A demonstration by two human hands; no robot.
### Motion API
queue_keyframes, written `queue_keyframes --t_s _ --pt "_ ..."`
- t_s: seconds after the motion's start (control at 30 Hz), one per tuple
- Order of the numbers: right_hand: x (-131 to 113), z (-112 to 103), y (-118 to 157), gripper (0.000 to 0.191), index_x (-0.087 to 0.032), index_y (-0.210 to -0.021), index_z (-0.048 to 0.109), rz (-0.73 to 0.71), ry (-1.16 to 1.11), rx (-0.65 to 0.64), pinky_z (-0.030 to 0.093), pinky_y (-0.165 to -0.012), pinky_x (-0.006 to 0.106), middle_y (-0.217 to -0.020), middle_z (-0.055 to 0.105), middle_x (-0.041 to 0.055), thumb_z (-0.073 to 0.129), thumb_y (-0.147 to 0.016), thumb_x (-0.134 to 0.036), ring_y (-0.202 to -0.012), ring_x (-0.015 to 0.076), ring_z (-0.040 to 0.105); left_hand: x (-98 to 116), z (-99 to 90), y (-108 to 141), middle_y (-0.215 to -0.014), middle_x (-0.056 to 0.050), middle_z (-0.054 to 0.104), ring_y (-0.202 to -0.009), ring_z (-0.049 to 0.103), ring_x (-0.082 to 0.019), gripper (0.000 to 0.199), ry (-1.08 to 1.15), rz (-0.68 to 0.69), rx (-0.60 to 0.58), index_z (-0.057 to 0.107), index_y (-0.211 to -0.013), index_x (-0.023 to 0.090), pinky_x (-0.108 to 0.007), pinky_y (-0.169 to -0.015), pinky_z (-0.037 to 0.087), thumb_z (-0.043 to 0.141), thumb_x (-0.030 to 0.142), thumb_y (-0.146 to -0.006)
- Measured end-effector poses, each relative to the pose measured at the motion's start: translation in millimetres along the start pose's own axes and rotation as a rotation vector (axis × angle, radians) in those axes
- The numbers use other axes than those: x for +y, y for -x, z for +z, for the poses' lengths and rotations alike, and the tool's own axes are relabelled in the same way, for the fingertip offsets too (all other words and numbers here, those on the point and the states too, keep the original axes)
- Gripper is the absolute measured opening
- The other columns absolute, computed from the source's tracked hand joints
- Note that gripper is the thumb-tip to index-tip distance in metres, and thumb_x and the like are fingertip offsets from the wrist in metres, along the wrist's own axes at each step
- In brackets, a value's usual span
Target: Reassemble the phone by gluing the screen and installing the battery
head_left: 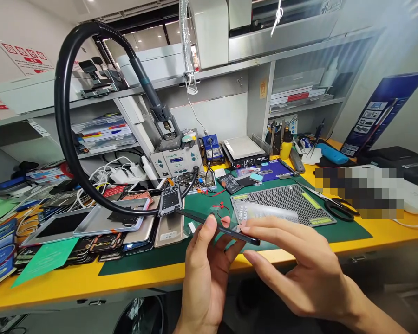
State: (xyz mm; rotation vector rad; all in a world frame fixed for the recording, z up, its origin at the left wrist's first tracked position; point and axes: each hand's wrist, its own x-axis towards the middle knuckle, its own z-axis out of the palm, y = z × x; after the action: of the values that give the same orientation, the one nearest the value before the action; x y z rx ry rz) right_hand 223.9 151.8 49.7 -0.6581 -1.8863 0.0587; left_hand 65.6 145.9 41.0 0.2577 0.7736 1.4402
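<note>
Phone [227, 230], dark, slim and seen nearly edge-on, is held in the air above the near part of a green work mat [346, 233]. Its long axis runs obliquely across the scene, one end pointing left and slightly far, the other right and slightly near; in the view the right end lies lower.

Left hand [205, 273]: partly closed about the phone, thumb against the near edge, the other fingers curled beneath and behind it. Right hand [304, 266]: loosely open, the extended fingers reaching to the phone near its right end, the thumb parted from them and apart from the phone. Whether the right fingertips press on the phone or merely meet it cannot be told.

Beyond the hands, a perforated pad [287, 197] lies on the mat, partly covered by a clear printed film [264, 212]. Scissors [329, 200] lie at its right, blades directed far and left. At far left of the mat stands a hot-air station [177, 161], a black hose [60, 116] looping left of it. Stacked devices [142, 237] occupy the left of the yellow workbench [151, 268].
</note>
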Motion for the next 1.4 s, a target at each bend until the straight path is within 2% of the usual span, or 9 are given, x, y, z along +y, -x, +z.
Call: queue_keyframes --t_s 0.07,0.23,0.33,0.47,0.73,0.93,1.13,1.3,1.4 --pt "0 -1 -2 0.022 -0.008 -0.105 0.075 -0.031 0.005 0.011 0.061 -0.094 0.023 -0.101 0.081 0.0124 0.071 -0.084 -0.004 -0.098 0.0162 0.077 1 -2.4 2 -0.109 -0.016 0.077 -0.093 0.076 -0.024 0.04 -0.002 0.055 -0.02 0.068 -0.113 0.015 -0.03 -0.069 0.065 0.085 0.03 -0.08" --pt "-4 -9 -4 0.017 -0.008 -0.1 0.078 -0.103 0.07 -0.048 0.058 -0.101 0.023 -0.097 0.081 0.0108 0.071 -0.085 -0.003 -0.104 0.0168 0.075 4 -7.5 8 -0.121 -0.017 0.077 -0.112 0.074 -0.026 0.058 0.022 0.133 -0.117 0.068 -0.125 0.021 -0.034 -0.096 0.06 0.091 0.032 -0.073" --pt "-7 -12 -2 0.018 -0.008 -0.098 0.078 -0.119 0.08 -0.061 0.058 -0.102 0.026 -0.095 0.081 0.0104 0.07 -0.084 -0.002 -0.105 0.0179 0.075 3 -11.2 8 -0.122 -0.012 0.078 -0.118 0.071 -0.025 0.054 0.008 0.176 -0.183 0.072 -0.123 0.026 -0.031 -0.102 0.056 0.09 0.034 -0.073" --pt "-7 -11 2 0.02 -0.006 -0.101 0.078 -0.12 0.089 -0.028 0.059 -0.1 0.028 -0.095 0.081 0.0118 0.069 -0.083 -0.002 -0.105 0.0187 0.074 -2 -16.4 5 -0.119 -0.008 0.079 -0.114 0.073 -0.023 0.043 -0.021 0.276 -0.258 0.076 -0.117 0.03 -0.03 -0.1 0.057 0.087 0.034 -0.076" --pt "1 -13 5 0.02 -0.012 -0.103 0.079 -0.214 0.212 -0.088 0.064 -0.093 0.036 -0.1 0.081 0.0118 0.07 -0.087 -0.005 -0.104 0.0236 0.076 -7 -17.3 8 -0.123 -0.01 0.077 -0.116 0.071 -0.03 0.06 -0.101 0.32 -0.182 0.072 -0.122 0.029 -0.043 -0.106 0.054 0.094 0.037 -0.066" --pt "0 -15 8 0.023 -0.012 -0.108 0.077 -0.198 0.216 -0.141 0.061 -0.099 0.037 -0.107 0.08 0.0119 0.067 -0.089 -0.004 -0.111 0.0234 0.073 -11 -23.3 4 -0.123 -0.011 0.077 -0.114 0.072 -0.036 0.066 -0.11 0.365 -0.171 0.068 -0.125 0.03 -0.051 -0.105 0.054 0.095 0.038 -0.066" --pt "-2 -10 5 0.02 -0.01 -0.108 0.077 -0.222 0.222 -0.117 0.058 -0.101 0.038 -0.105 0.08 0.0127 0.073 -0.088 -0.01 -0.113 0.0235 0.07 -20 -20.1 3 -0.115 -0.008 0.08 -0.105 0.076 -0.029 0.064 -0.074 0.419 -0.125 0.07 -0.117 0.029 -0.042 -0.095 0.06 0.099 0.033 -0.059" --pt "4 -12 14 0.031 -0.009 -0.116 0.075 -0.312 0.258 -0.178 0.058 -0.102 0.045 -0.115 0.078 0.0155 0.065 -0.089 -0.002 -0.128 0.0297 0.062 -26 -20.4 6 -0.118 -0.007 0.079 -0.112 0.074 -0.031 0.087 -0.053 0.454 -0.11 0.06 -0.135 0.031 -0.039 -0.096 0.061 0.099 0.025 -0.058" --pt "4 -11 16 0.03 -0.01 -0.115 0.074 -0.252 0.255 -0.189 0.057 -0.104 0.045 -0.122 0.075 0.0157 0.067 -0.087 -0.003 -0.132 0.0297 0.059 -28 -21.1 6 -0.118 -0.006 0.079 -0.115 0.072 -0.03 0.088 -0.087 0.469 -0.067 0.06 -0.133 0.03 -0.034 -0.098 0.059 0.099 0.021 -0.056"
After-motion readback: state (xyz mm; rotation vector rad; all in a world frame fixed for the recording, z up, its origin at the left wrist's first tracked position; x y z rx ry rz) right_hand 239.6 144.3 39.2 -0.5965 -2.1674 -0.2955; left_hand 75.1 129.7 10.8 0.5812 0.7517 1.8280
